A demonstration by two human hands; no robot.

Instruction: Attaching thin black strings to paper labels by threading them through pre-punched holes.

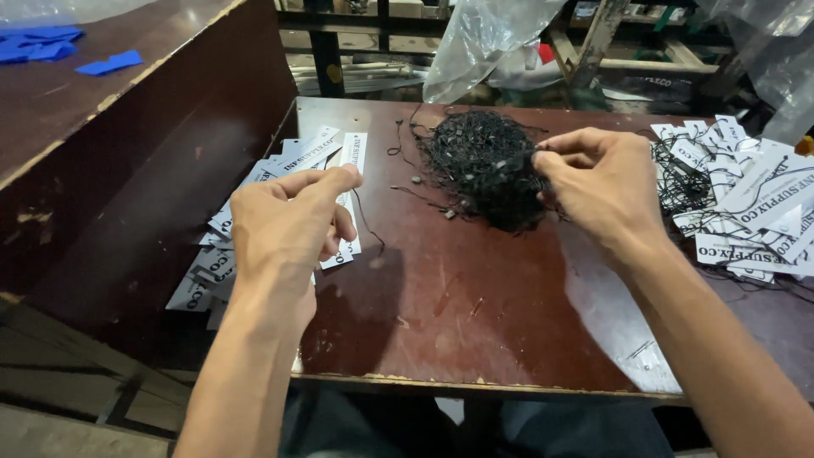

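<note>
our left hand [284, 216] pinched a thin black string [366, 222] above the loose white tags [254, 182] at the table's [475, 314] left side. our right hand [598, 182] pinched strands at the edge of the black string tangle [483, 165], mid-table. strung tags [746, 199] lay right.

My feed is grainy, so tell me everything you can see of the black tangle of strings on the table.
The black string bundle is a dense, rounded heap of thin cords with small dark fasteners among them. It sits on the brown table, towards the far edge, between two piles of white tags. Loose strands trail out to its left. The right hand pinches at its right side; the left hand is apart from it.
</note>
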